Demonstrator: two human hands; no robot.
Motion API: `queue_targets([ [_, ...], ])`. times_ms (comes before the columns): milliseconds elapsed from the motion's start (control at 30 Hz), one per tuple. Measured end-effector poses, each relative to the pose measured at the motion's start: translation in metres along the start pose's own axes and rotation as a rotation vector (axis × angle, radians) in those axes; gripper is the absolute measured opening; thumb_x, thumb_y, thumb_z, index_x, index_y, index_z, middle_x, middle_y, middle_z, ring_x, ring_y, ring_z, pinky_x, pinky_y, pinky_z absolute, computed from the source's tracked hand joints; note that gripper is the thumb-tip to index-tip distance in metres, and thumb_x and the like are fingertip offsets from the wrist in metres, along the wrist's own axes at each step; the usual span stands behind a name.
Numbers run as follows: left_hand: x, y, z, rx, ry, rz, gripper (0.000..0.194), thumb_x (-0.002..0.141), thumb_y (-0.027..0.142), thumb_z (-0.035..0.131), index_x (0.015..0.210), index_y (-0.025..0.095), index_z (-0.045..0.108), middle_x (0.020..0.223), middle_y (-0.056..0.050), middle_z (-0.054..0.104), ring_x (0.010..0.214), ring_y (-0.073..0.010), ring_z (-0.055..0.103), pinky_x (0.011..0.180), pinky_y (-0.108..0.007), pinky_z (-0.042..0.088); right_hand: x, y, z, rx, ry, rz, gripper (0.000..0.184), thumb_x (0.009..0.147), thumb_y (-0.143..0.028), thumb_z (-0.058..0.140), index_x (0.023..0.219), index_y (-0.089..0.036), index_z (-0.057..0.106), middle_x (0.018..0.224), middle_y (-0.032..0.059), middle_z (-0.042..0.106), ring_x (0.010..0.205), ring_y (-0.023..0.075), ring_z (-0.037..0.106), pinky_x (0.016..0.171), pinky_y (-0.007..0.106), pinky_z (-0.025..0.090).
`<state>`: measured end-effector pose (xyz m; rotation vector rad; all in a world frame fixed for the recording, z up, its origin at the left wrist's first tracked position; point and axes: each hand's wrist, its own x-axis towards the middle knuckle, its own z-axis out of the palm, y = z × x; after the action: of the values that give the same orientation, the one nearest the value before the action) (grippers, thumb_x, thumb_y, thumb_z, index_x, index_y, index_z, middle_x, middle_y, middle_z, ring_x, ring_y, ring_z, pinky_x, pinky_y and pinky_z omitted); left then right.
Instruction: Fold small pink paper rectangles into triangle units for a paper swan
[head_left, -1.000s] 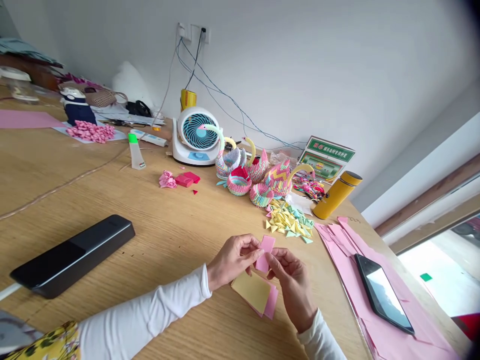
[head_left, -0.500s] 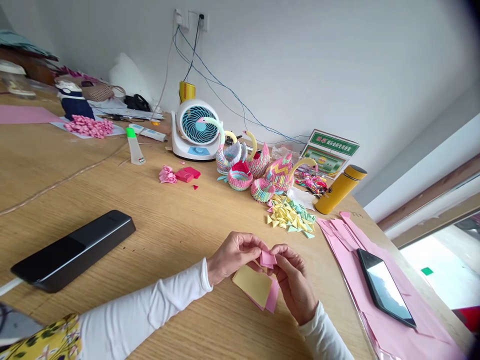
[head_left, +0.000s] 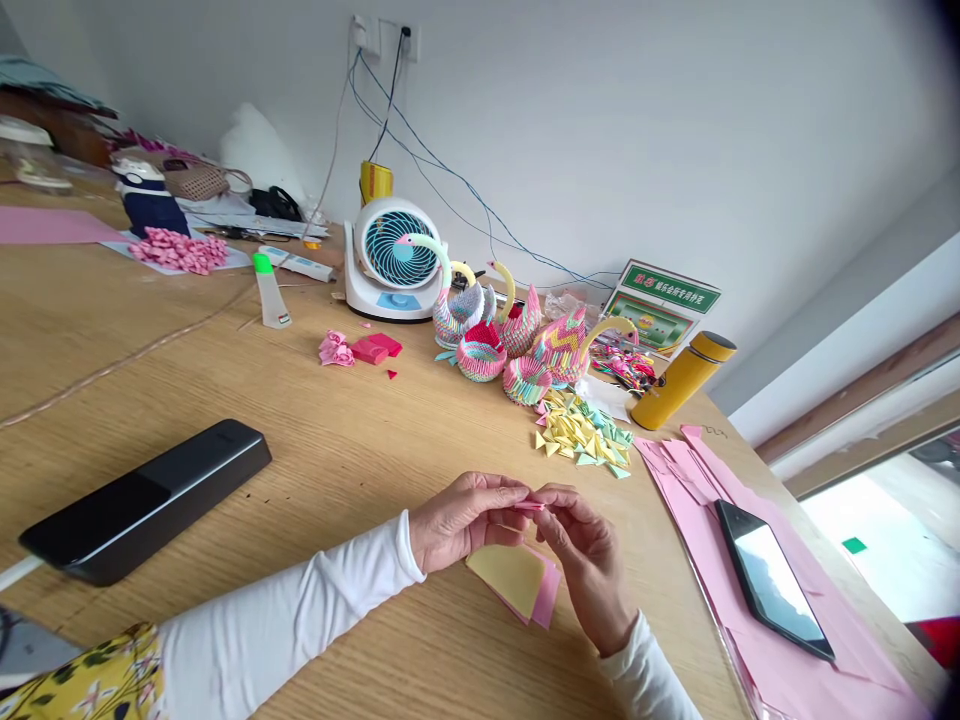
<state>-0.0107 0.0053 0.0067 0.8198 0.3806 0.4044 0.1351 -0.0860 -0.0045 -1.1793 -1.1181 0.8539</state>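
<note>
Both my left hand (head_left: 454, 520) and right hand (head_left: 589, 555) pinch one small pink paper slip (head_left: 529, 505) above the yellow-and-pink paper stack (head_left: 517, 580); uneven pressure could skew its crease, I judge.

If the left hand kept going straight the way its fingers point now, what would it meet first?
The left hand points right, toward the right hand, and both pinch the same folded pink paper. It would most likely press straight into the right hand's fingertips, just beyond the paper, above the small paper stack.
</note>
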Motion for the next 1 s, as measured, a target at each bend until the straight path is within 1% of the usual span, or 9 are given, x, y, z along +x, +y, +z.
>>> queue_targets([
  [100, -0.002, -0.001, 0.004, 0.124, 0.026, 0.057, 0.035, 0.081, 0.046, 0.061, 0.087, 0.012, 0.060, 0.066, 0.002, 0.053, 0.046, -0.0040, 0.042, 0.046, -0.018, 0.046, 0.000, 0.001, 0.000, -0.046, 0.052, -0.022, 0.016, 0.082, -0.033, 0.065, 0.091, -0.022, 0.070, 0.082, 0.0033, 0.063, 0.068, 0.0127, 0.053, 0.062, 0.025, 0.045],
  [167, -0.004, -0.001, 0.007, 0.335, 0.099, 0.193, 0.039, 0.084, 0.052, 0.054, 0.087, 0.013, 0.059, 0.066, 0.003, 0.049, 0.047, -0.0049, 0.039, 0.043, -0.017, 0.043, 0.000, 0.001, -0.001, -0.073, 0.076, -0.035, 0.016, 0.081, -0.034, 0.065, 0.090, -0.022, 0.071, 0.078, 0.0028, 0.062, 0.064, 0.0119, 0.051, 0.059, 0.024, 0.044],
  [267, -0.008, 0.001, 0.013, 0.749, 0.209, 0.448, 0.034, 0.079, 0.046, 0.063, 0.090, 0.014, 0.064, 0.083, -0.003, 0.057, 0.064, -0.0083, 0.050, 0.053, -0.017, 0.045, 0.000, -0.001, -0.001, -0.137, 0.056, -0.072, 0.016, 0.082, -0.034, 0.064, 0.090, -0.022, 0.072, 0.081, 0.0037, 0.064, 0.068, 0.0129, 0.054, 0.058, 0.024, 0.044],
  [333, -0.009, 0.001, 0.014, 0.880, 0.240, 0.541, 0.027, 0.078, 0.039, 0.066, 0.089, 0.014, 0.066, 0.087, -0.004, 0.060, 0.068, -0.0092, 0.053, 0.058, -0.017, 0.045, -0.001, -0.003, 0.000, -0.197, 0.031, -0.086, 0.016, 0.082, -0.034, 0.064, 0.089, -0.022, 0.072, 0.081, 0.0043, 0.065, 0.071, 0.0139, 0.056, 0.060, 0.024, 0.045],
  [433, -0.006, -0.002, 0.011, 0.818, 0.243, 0.541, 0.023, 0.081, 0.036, 0.063, 0.084, 0.013, 0.066, 0.076, -0.003, 0.062, 0.065, -0.0099, 0.055, 0.052, -0.016, 0.044, -0.001, -0.003, 0.001, -0.244, 0.034, -0.069, 0.017, 0.082, -0.034, 0.064, 0.089, -0.021, 0.071, 0.081, 0.0045, 0.066, 0.071, 0.0142, 0.059, 0.061, 0.023, 0.047],
  [600, -0.001, -0.007, 0.005, 0.618, 0.199, 0.515, 0.026, 0.078, 0.035, 0.068, 0.084, 0.010, 0.064, 0.072, -0.003, 0.064, 0.057, -0.0084, 0.055, 0.053, -0.018, 0.048, -0.001, -0.002, 0.003, -0.140, 0.055, 0.054, 0.021, 0.079, -0.039, 0.066, 0.085, -0.019, 0.070, 0.075, 0.0047, 0.069, 0.063, 0.0128, 0.060, 0.056, 0.022, 0.048],
  [700, -0.001, -0.006, 0.006, 0.608, 0.201, 0.497, 0.028, 0.076, 0.036, 0.069, 0.083, 0.010, 0.065, 0.073, -0.004, 0.065, 0.057, -0.0084, 0.056, 0.053, -0.018, 0.048, 0.000, -0.001, 0.002, -0.128, 0.065, 0.072, 0.024, 0.078, -0.041, 0.067, 0.081, -0.017, 0.069, 0.069, 0.0047, 0.068, 0.060, 0.0125, 0.060, 0.054, 0.022, 0.047],
  [833, -0.001, -0.004, 0.008, 0.663, 0.221, 0.529, 0.029, 0.073, 0.038, 0.073, 0.080, 0.010, 0.068, 0.077, -0.005, 0.066, 0.060, -0.0087, 0.058, 0.054, -0.017, 0.047, -0.001, 0.001, -0.002, -0.233, 0.063, 0.049, 0.024, 0.079, -0.041, 0.066, 0.084, -0.017, 0.069, 0.071, 0.0051, 0.068, 0.062, 0.0134, 0.061, 0.057, 0.023, 0.047],
  [1000, -0.002, -0.004, 0.009, 0.640, 0.207, 0.505, 0.032, 0.074, 0.040, 0.071, 0.077, 0.008, 0.067, 0.073, -0.005, 0.066, 0.048, -0.0070, 0.056, 0.047, -0.017, 0.045, -0.002, 0.001, -0.004, -0.273, 0.039, 0.041, 0.024, 0.080, -0.041, 0.066, 0.084, -0.017, 0.068, 0.074, 0.0051, 0.068, 0.064, 0.0131, 0.060, 0.058, 0.023, 0.046],
])
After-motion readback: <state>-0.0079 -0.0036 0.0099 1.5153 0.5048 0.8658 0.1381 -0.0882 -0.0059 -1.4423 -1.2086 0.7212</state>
